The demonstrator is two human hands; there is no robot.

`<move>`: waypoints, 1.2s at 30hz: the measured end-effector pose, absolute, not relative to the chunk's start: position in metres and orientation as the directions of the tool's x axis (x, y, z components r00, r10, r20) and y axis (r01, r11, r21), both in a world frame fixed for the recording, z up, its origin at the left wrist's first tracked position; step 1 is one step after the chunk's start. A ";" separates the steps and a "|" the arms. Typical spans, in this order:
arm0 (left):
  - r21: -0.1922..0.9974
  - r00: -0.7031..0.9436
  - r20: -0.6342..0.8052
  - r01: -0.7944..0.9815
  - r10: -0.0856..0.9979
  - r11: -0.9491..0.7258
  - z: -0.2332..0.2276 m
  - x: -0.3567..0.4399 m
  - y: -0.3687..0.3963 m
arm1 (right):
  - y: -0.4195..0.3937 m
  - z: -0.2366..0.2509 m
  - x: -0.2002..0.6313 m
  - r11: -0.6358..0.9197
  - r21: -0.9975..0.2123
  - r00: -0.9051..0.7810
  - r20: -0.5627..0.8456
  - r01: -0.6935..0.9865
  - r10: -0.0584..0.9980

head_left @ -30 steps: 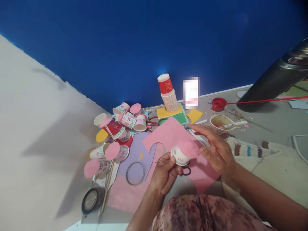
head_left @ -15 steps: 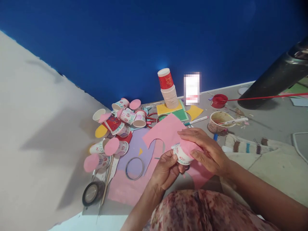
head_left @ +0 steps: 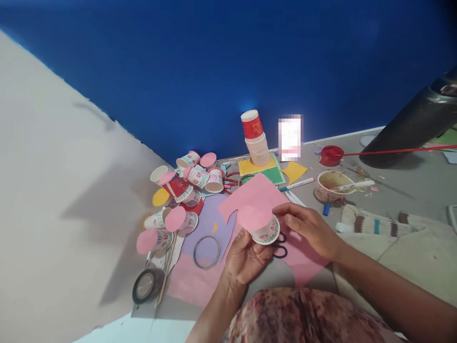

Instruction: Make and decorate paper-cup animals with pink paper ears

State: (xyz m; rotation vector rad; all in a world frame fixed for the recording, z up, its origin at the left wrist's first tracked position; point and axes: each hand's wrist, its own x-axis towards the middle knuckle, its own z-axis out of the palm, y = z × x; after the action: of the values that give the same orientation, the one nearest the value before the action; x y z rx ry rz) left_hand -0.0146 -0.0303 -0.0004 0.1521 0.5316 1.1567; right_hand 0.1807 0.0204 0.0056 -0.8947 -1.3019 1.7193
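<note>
- From the head view, your left hand (head_left: 250,262) grips a white patterned paper cup (head_left: 267,232) in curled fingers and thumb, a pink paper disc (head_left: 254,216) on its end facing up and away from you.
- Your right hand (head_left: 309,229), loosely open with fingers bent, stands just beside the cup; whether its fingertips touch cannot be told.
- Crowding the far side, pink paper (head_left: 260,190) spreads beyond the cup, while black loop handles (head_left: 280,245) show between your hands.
- To your left, decorated cups (head_left: 182,219) pile near the white wall (head_left: 53,181), with a ring (head_left: 194,253) on purple paper (head_left: 187,245) and a black roll (head_left: 144,286) nearer you.
- Ahead, a tall cup stack (head_left: 257,147) stands on yellow paper (head_left: 246,166), before the blue wall (head_left: 178,71) closing the back.
- At right, a red tub (head_left: 331,157), a pot (head_left: 330,190) bearing a marker (head_left: 357,185) and striped cloth (head_left: 367,224) line your forearm's far side; a dark cylinder (head_left: 403,128) leans beyond.
- Grey surface (head_left: 410,171) shows right of the pot and between your wrists; its near edge runs at lower left.
</note>
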 end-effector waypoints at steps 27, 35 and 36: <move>0.607 0.062 0.571 0.640 0.819 -0.472 0.042 -0.010 -0.018 | 0.008 0.019 0.170 -0.132 -0.984 -0.366 -0.081 -0.117 0.927; 0.707 -0.051 0.480 0.614 0.876 -0.352 0.038 -0.006 -0.015 | 0.005 0.015 0.169 -0.170 -0.970 -0.394 -0.089 -0.174 0.915; 0.722 -0.066 0.465 0.605 0.883 -0.335 0.037 -0.006 -0.015 | 0.005 0.016 0.169 -0.167 -0.971 -0.393 -0.087 -0.172 0.915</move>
State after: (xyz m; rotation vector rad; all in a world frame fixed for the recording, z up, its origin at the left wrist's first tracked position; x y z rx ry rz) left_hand -0.0055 -0.0152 0.0373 1.9198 1.6048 1.3560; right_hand 0.1695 0.0051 0.0157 -0.9350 -1.2630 1.6833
